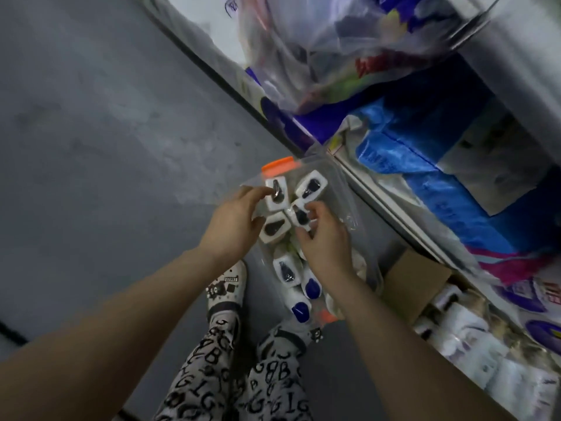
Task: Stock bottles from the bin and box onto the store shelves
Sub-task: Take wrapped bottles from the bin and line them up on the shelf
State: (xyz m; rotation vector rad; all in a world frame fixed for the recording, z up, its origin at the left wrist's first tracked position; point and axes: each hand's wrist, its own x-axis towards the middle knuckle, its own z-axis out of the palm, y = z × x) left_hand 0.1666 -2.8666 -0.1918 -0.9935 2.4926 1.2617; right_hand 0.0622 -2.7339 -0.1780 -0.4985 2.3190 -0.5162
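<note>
A clear plastic bin with an orange handle stands on the floor by my feet. It holds several white bottles seen from above, some with dark caps, some with blue caps. My left hand reaches into the bin, its fingertips curled round the top of one dark-capped bottle. My right hand pinches another dark-capped bottle in the bin's middle. A cardboard box with white bottles sits to the right, under the shelf.
Store shelves run diagonally on the right, packed with blue, purple and pink plastic-wrapped packs. A clear bag of goods lies higher up. Grey floor spreads to the left. My patterned trousers and shoes are below the bin.
</note>
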